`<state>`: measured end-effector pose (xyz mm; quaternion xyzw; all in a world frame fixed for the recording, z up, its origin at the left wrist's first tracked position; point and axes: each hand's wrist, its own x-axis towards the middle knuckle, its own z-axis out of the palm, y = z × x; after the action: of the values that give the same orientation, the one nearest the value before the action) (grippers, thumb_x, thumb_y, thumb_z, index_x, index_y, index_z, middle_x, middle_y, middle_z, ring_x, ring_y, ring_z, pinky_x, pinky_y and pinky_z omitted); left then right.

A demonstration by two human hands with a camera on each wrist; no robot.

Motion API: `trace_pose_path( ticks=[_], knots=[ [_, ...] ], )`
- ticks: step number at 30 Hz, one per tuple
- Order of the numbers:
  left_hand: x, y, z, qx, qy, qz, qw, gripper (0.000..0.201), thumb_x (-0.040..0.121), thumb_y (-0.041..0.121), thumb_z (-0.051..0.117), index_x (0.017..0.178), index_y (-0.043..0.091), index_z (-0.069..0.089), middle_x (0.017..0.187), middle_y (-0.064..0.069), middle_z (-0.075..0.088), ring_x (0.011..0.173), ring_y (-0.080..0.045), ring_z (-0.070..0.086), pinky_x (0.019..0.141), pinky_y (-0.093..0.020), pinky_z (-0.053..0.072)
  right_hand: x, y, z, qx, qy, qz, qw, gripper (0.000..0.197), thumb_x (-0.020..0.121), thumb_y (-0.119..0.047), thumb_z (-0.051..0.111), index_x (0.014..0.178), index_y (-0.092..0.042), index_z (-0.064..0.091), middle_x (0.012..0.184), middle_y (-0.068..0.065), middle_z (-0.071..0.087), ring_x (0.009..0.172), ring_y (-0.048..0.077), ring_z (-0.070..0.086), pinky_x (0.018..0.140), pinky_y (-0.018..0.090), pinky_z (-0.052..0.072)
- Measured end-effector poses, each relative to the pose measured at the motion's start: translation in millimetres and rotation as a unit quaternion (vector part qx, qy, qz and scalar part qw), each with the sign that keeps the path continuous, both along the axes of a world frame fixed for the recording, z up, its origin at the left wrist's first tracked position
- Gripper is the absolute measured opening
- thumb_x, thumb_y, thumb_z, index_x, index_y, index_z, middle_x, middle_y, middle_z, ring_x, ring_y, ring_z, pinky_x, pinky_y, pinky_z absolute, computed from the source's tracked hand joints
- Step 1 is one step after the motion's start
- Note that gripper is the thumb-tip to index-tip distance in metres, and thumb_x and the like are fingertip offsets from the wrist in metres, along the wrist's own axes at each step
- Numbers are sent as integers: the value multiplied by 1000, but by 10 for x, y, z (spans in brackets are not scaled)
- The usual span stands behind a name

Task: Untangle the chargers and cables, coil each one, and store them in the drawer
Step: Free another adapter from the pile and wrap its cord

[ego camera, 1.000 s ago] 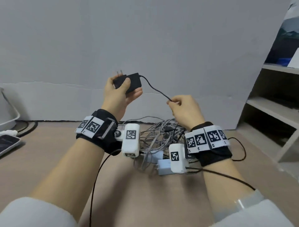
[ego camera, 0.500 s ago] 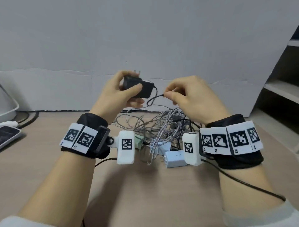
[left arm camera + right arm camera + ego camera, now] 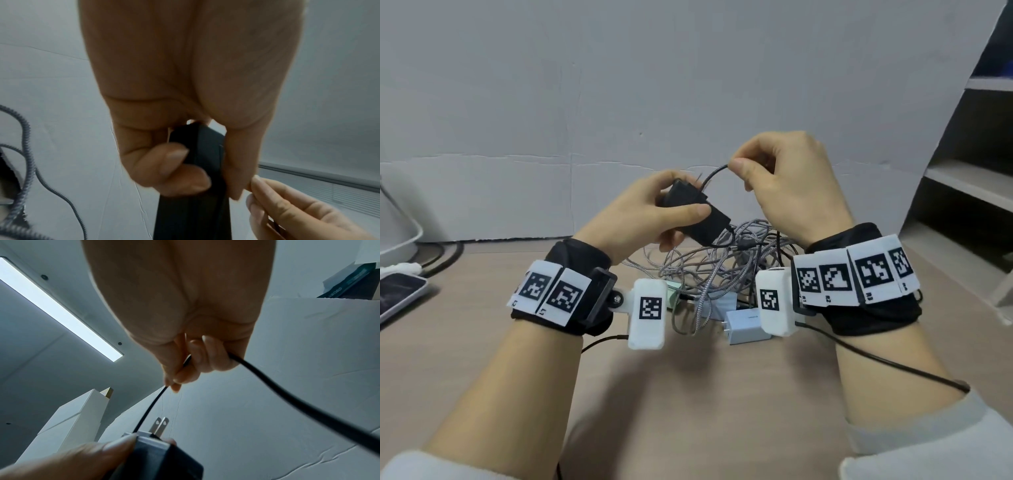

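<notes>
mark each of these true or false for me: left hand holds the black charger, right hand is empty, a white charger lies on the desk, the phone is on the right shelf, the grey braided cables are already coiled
1. The left hand holds the black charger. True.
2. The right hand is empty. False: it pinches the black cable that runs from the charger.
3. A white charger lies on the desk. True.
4. The phone is on the right shelf. False: it lies at the left edge of the desk.
5. The grey braided cables are already coiled. False: they lie in a loose tangle behind the wrists.
</notes>
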<state>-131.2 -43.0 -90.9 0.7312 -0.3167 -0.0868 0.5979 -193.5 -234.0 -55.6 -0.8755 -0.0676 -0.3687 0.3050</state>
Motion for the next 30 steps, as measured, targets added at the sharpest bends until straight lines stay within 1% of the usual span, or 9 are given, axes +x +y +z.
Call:
trace_pose_path(
  ticks=[5, 11, 14, 16, 19, 23, 26, 28, 30],
  knots=[
    [-12, 15, -3, 15, 1, -19, 1000, 30, 92, 8, 70, 120, 8, 59, 90, -13, 64, 55, -24, 50, 45, -28, 42, 12, -13, -24, 11, -4, -19, 1000, 10, 95, -23, 67, 87, -22, 74, 66, -19, 58, 76, 11, 60, 74, 24, 44],
    [-21, 46, 9, -25, 40, -73, 996, 33, 90, 20, 69, 115, 1, 60, 76, -6, 65, 53, -20, 50, 44, -23, 39, 37, -88, -56, 30, 12, -15, 999, 12, 95, -23, 67, 86, -18, 74, 63, -14, 61, 65, 3, 55, 67, 20, 41],
    [-14, 48, 15, -50, 62, -109, 991, 22, 92, 20, 62, 106, 5, 67, 76, -18, 54, 50, -19, 49, 43, -22, 38, 62, -96, -83, 44, 28, 10, 999, 15, 95, -24, 67, 84, -16, 74, 63, -6, 64, 55, -2, 51, 58, 9, 36],
    [-26, 34, 19, -94, 84, -119, 985, 17, 93, 18, 58, 97, 9, 71, 65, -16, 51, 47, -19, 51, 42, -22, 40, 77, -89, -106, 57, 59, 36, 996, 17, 97, -25, 65, 86, -17, 75, 63, -5, 65, 53, -2, 50, 58, 11, 37],
    [-63, -36, 47, -162, 97, -117, 975, 22, 96, 16, 54, 111, 0, 60, 62, -3, 65, 48, -14, 56, 48, -20, 49, 93, -61, -157, 87, 115, 96, 985, 22, 103, -17, 55, 94, -19, 75, 61, -9, 63, 47, -2, 48, 54, 15, 35],
    [-39, -130, 88, -304, 169, -96, 933, 36, 95, 20, 56, 122, -4, 58, 96, -12, 72, 64, -12, 64, 63, -17, 57, 100, 2, -196, 53, 185, 118, 974, 28, 106, -14, 43, 115, -26, 67, 70, 3, 73, 50, 11, 57, 53, 28, 47],
    [-7, -165, 122, -435, 231, -69, 868, 26, 102, 18, 53, 102, -1, 72, 104, -15, 73, 75, -15, 69, 67, -19, 58, 101, 86, -271, 57, 276, 141, 949, 38, 106, -17, 42, 143, -26, 46, 70, 8, 72, 57, 20, 64, 58, 32, 53],
    [24, -146, 141, -508, 250, -40, 824, 30, 102, 17, 54, 87, 2, 75, 100, -14, 73, 75, -17, 69, 65, -21, 58, 104, 151, -313, 6, 327, 142, 934, 39, 102, -15, 45, 140, -25, 46, 65, 4, 68, 53, 17, 60, 57, 32, 50],
    [89, -92, 134, -504, 225, 21, 833, 21, 102, 19, 57, 96, 3, 69, 99, -13, 70, 69, -17, 65, 61, -21, 56, 89, 204, -317, -50, 349, 139, 925, 34, 100, -16, 47, 132, -25, 53, 58, -2, 62, 47, 10, 53, 57, 31, 48]
  ],
)
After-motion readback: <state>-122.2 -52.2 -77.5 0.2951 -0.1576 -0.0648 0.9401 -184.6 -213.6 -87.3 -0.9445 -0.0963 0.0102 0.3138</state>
